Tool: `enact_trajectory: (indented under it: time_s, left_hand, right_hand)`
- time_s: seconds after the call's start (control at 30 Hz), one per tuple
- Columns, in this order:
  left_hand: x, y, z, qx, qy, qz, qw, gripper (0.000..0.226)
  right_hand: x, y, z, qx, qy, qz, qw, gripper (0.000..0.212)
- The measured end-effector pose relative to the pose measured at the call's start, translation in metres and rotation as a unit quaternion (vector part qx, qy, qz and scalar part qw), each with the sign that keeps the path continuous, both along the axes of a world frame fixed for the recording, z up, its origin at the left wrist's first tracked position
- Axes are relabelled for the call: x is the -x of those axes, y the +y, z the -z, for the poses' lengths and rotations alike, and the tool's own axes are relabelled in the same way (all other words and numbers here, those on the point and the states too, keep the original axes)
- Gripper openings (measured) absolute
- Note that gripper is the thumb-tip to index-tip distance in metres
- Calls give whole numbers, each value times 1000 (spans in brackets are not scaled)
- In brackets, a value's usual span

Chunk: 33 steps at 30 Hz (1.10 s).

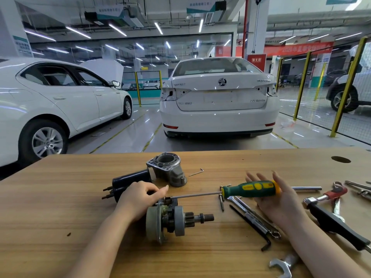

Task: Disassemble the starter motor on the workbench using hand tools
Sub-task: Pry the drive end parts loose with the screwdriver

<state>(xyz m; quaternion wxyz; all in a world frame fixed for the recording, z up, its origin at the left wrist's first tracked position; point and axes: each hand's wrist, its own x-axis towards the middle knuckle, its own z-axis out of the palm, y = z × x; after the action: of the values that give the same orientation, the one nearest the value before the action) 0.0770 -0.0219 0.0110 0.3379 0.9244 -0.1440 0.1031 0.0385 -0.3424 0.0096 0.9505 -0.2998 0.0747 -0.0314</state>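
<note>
Here, the wooden workbench (pixel 60 197) faces a white car (pixel 218 101).

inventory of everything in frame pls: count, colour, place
workbench: 1, wood, foreground
nose housing: 1, grey, bench rear centre
motor body: 1, black, left of nose housing
drive assembly: 1, grey with pinion, front centre
screwdriver: 1, green-yellow handle, tip at drive assembly
small hex key: 1, steel, right of nose housing
large hex key: 1, black, right of drive assembly
long bolts: 2, steel, below screwdriver shaft
spanners: several, chrome, right side
black-handled tool: 1, far right
cars: 2, white, floor behind bench
left hand: 1, on drive assembly's rear
right hand: 1, open, supporting screwdriver handle
</note>
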Motion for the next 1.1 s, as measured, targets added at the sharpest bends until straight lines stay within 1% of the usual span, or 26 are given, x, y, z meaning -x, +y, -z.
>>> enact_trajectory:
  time_s: [0.1,0.23,0.3,0.37,0.4,0.47,0.57,0.63,0.73,0.77,0.83,0.9,0.97,1.03,1.1]
  left_hand:
    - [0,0,0,-1,-1,2,1000,38]
    - [0,0,0,-3,-1,3,1000,39]
    - [0,0,0,-5,-1,2,1000,39]
    - [1,0,0,-6,-2,0,1000,40]
    - [1,0,0,-6,-1,-1,1000,40]
    - [1,1,0,-9,1,0,1000,38]
    - [0,0,0,-20,2,0,1000,34]
    - [0,0,0,-23,5,-3,1000,34]
    - [0,-1,-1,-25,10,-5,1000,39]
    - [0,-1,-1,-24,10,-5,1000,44]
    - [0,-1,-1,-20,6,-9,1000,55]
    - [-1,-1,0,-18,2,-13,1000,58]
    - [-1,-1,0,-15,0,-10,1000,57]
    - [-2,-1,-1,-16,-2,-5,1000,58]
    - [-2,-1,0,-19,-6,-2,1000,59]
  right_hand:
    - [-2,1,2,78,32,14,996,40]
    - [-3,-1,3,197,70,56,976,38]
    - [-1,1,3,241,75,73,965,34]
    - [-1,2,3,275,69,86,955,24]
    - [-1,3,3,276,63,89,955,21]
    - [-1,4,3,248,64,93,962,18]
    - [-2,4,1,203,80,105,970,17]
    - [-4,4,1,186,74,110,974,17]
    - [-4,4,2,181,59,102,976,29]
    - [-4,4,2,169,55,94,980,33]
    - [-2,1,-1,96,41,78,991,33]
    - [0,-1,-4,32,29,69,997,25]
    - [1,-1,-4,40,37,55,997,26]
    - [-1,1,-3,79,60,46,994,26]
    - [-3,2,-1,165,95,59,980,28]
